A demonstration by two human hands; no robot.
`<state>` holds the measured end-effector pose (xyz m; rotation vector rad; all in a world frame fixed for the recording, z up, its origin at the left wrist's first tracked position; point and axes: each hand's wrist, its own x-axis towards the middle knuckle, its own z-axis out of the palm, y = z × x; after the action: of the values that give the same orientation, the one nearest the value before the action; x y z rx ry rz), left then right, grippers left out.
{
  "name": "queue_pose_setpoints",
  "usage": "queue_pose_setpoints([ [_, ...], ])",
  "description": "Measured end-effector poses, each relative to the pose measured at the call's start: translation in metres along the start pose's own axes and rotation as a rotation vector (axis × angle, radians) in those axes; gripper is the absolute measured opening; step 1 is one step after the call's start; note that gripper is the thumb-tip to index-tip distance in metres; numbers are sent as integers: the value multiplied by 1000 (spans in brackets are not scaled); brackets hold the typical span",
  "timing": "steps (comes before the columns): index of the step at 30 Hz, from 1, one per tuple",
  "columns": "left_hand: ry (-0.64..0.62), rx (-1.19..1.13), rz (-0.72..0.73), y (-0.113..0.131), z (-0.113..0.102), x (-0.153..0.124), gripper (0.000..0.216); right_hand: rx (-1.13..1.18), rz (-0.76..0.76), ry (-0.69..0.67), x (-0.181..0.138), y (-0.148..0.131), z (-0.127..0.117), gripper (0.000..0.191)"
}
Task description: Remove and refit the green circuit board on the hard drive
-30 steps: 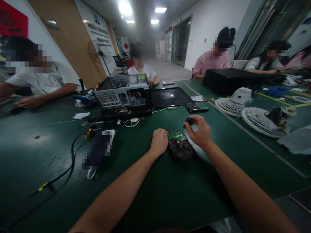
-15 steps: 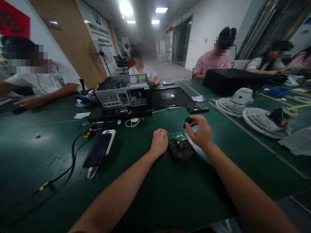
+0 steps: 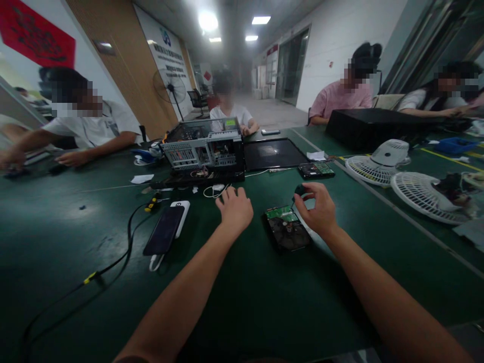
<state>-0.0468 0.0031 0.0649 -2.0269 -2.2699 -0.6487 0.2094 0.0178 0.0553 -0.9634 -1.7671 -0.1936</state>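
A hard drive lies on the green table in front of me, its green circuit board at the far end. My right hand pinches a screwdriver by its dark handle; the shaft points down to the board's right corner. Whether the tip sits in a screw is too small to tell. My left hand hovers left of the drive with its fingers spread, holding nothing. Just beyond that hand lie a white cable and small white scraps.
An opened computer case stands at the back, with a black panel beside it. Another drive lies behind my right hand. White fan parts are to the right. A phone and black cable lie left. Several people sit around.
My left hand has let go of the hard drive's left edge and moved left, its fingers opening. My right hand keeps the screwdriver at the board. The view has turned slightly left.
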Motion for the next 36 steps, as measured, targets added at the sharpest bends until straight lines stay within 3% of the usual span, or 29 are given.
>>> queue_pose_setpoints([
  [3, -26, 105, -269, -36, -30, 18, 53, -4, 0, 2, 0, -1, 0, 40],
  [6, -81, 109, -440, -69, -42, 31, 67, -4, -8, 8, 0, -2, 2, 40],
  [9, -193, 86, -510, -86, -41, 37, 78, -6, -9, 15, 0, -2, 3, 40],
  [13, -259, 86, -503, -88, -38, 38, 81, -17, 5, 13, 0, 0, 2, 40],
  [19, -140, 114, -390, -77, -39, 31, 74, -14, 17, 20, 0, 1, 3, 40],
  [24, -97, 104, -136, -53, -30, 24, 56, -15, 5, 17, 0, 1, 3, 40],
  [30, -100, -297, 267, -13, 12, 9, 25, -3, -6, 10, 1, 1, 1, 41],
  [33, -82, -508, 257, -1, 37, -2, 21, 31, -4, 2, 2, 1, 0, 42],
  [36, -104, -556, 257, 1, 53, -8, 22, 52, 14, 5, 2, 0, 0, 43],
])
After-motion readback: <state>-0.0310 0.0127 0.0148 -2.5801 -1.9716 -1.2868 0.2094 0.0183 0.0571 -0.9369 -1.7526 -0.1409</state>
